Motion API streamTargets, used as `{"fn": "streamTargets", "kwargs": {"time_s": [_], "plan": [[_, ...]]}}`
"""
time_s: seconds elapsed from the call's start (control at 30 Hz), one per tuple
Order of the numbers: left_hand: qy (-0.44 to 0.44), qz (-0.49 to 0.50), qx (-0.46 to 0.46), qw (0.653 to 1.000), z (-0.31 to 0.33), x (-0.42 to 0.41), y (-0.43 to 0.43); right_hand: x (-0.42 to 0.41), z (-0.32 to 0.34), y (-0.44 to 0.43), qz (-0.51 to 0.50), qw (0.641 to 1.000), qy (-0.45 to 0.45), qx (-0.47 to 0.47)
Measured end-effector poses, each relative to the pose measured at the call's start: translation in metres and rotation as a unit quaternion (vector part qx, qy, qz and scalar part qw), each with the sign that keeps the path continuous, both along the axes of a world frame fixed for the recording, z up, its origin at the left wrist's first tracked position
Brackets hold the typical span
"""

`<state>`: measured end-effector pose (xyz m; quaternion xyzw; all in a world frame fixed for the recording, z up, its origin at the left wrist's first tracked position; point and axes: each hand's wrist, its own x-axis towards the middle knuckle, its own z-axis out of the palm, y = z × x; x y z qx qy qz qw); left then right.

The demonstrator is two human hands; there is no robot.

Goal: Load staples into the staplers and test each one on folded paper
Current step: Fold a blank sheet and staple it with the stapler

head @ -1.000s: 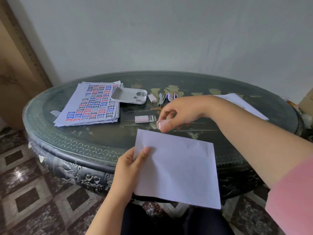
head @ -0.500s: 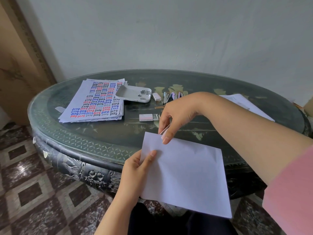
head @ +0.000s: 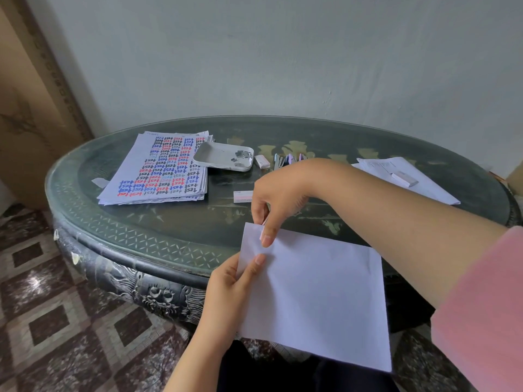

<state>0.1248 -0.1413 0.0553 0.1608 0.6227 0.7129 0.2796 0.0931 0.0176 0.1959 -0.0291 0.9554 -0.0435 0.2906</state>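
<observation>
Over the near rim of the table (head: 169, 236), we hold the folded paper (head: 317, 292) in the air. Our left hand (head: 226, 290) pinches its left edge with the thumb on top. Our right hand (head: 280, 199) curls thumb and fingers round what looks like a pink stapler (head: 265, 220), mostly hidden by the fingers, at the sheet's top left corner.

Farther back, we see a white tray (head: 215, 157) lying partly on a stack of printed sheets (head: 158, 171). It holds a few small metal pieces (head: 242, 159) gathered toward its right end; we cannot tell exactly what they are. Just right of the tray lies a small white box (head: 262, 161), and beside that a row of little staplers (head: 288, 159) in pale colours. A pink-and-white box (head: 242, 196) lies flat on the table, just left of our right hand. On the far right, more white sheets (head: 424, 188) carry 1 pale box (head: 404, 179).

The table is dark and oval, with a glossy top, a patterned border and carved sides. It stands against a plain pale wall (head: 283, 66), on a floor (head: 56, 321) of dark and light marbled tiles. A pink sleeve (head: 486, 306) covers our right upper arm.
</observation>
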Motion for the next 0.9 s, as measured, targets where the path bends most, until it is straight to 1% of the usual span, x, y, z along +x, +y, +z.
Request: {"fn": "streamTargets", "kwargs": {"time_s": [0.2,0.43,0.63,0.7,0.9], "plan": [[0.0,0.005,-0.006,1.0,-0.003,-0.001,-0.001,-0.003,-0.003,-0.003,0.011,1.0,-0.01,0.017],[-0.001,0.002,-0.007,1.0,-0.002,-0.001,-0.001,-0.003,-0.009,-0.003,0.024,0.999,0.006,0.02],[0.001,-0.001,-0.01,1.0,-0.003,0.0,-0.002,0.002,-0.009,0.001,0.022,1.0,0.017,-0.006],[-0.003,-0.001,-0.006,1.0,-0.002,0.0,-0.002,0.006,-0.005,0.006,0.004,1.0,0.005,-0.018],[-0.008,0.022,0.004,1.0,-0.002,-0.004,-0.006,0.022,0.008,0.026,-0.027,0.999,-0.04,0.0]]}}
